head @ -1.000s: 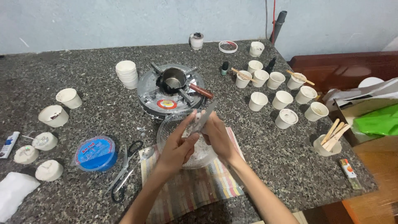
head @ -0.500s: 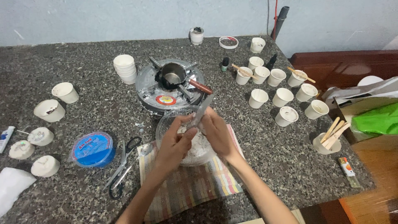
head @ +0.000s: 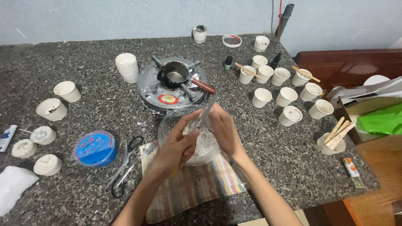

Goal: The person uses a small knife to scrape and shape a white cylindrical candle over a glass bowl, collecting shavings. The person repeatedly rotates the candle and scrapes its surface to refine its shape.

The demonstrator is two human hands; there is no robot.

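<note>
Bowl: clear glass bowl [head: 171, 125] with white bits inside, sat on the striped cloth [head: 197, 188] near the front edge of the stone table [head: 83, 33].
Left hand: left hand [head: 178, 144] was over the bowl, fingers bent, close to the right hand; could not tell what was gripped.
Right hand: right hand [head: 222, 127] was over the bowl too, closed around the lower end of a flat grey stick [head: 208, 109] that pointed up and away.
Hands together: both met above the middle of the bowl, touching or almost touching.
Stove: round silver stove [head: 172, 86] stood just behind the bowl, with a small dark pot [head: 175, 74] on top; the pot had a red-brown handle.
Left of bowl: scissors [head: 124, 161] and a metal spoon [head: 147, 148] lay beside the cloth; next to them sat a round blue tub [head: 95, 148].
Far left: three white candle lumps [head: 42, 134] and two paper cups [head: 67, 91].
Behind stove: stack of white cups [head: 127, 67].
Right side: many white paper cups [head: 287, 96] stood in rows, well apart from the bowl.
Right front: cup of wooden sticks [head: 331, 144] and a lighter [head: 351, 171] near the table edge.
</note>
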